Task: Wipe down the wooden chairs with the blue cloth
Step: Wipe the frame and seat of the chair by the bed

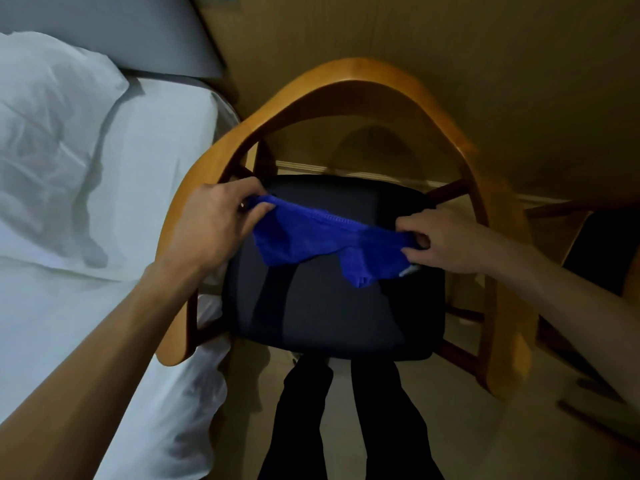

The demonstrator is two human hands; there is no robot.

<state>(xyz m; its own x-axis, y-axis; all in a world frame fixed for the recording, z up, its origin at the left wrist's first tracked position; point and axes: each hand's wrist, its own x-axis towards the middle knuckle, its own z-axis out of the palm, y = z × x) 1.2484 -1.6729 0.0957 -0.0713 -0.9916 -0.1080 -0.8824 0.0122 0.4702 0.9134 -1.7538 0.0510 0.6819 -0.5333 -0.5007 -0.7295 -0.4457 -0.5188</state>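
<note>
1. Head view, centre of the frame: the blue cloth (332,239) hangs stretched between both hands above the chair's dark padded seat (332,306), probably being spread or refolded for wiping.
2. The left hand (211,226) pinches the cloth's left end; the right hand (440,237) curls its fingers round the right end.
3. The cloth looks soft, limp and napped, sagging in folds.
4. The wooden chair (346,77) has a smooth, glossy curved rail arching across the upper centre.
5. At left lies a white bed (86,188), wrinkled.
</note>
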